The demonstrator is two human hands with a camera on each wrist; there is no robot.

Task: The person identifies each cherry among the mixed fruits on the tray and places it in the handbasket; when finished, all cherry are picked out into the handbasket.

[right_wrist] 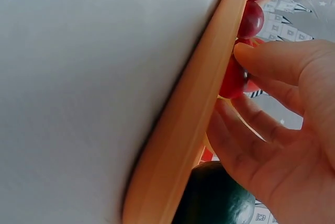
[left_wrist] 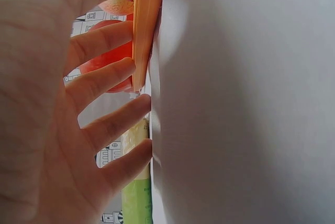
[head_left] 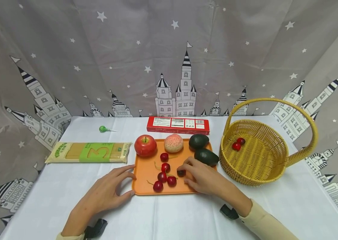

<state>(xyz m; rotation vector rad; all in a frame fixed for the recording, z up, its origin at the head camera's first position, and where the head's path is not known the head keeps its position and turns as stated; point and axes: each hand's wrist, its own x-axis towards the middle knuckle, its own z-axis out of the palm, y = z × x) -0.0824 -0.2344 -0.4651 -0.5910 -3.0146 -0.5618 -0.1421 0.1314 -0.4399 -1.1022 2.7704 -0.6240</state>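
An orange tray (head_left: 145, 191) carries several red cherries (head_left: 158, 186), a red apple (head_left: 145, 145), a peach (head_left: 173, 143) and two dark green avocados (head_left: 206, 156). My left hand (head_left: 109, 188) touches the tray's left edge with spread fingers; the left wrist view shows fingertips (left_wrist: 125, 67) against its rim. At the tray's right part, my right hand (head_left: 202, 176) pinches a dark red cherry (right_wrist: 234, 80) between thumb and fingers, low over the tray. Part of that cherry is hidden by the fingers. To the right, a yellow wicker basket (head_left: 253, 178) holds two cherries (head_left: 238, 144).
A bag of noodles (head_left: 97, 152) lies left of the tray. Behind it is a green lollipop (head_left: 103, 129). A red box (head_left: 178, 125) lies behind the tray. The basket's tall handle (head_left: 310, 133) arches up, and a grey curtain (head_left: 127, 50) hangs at the back.
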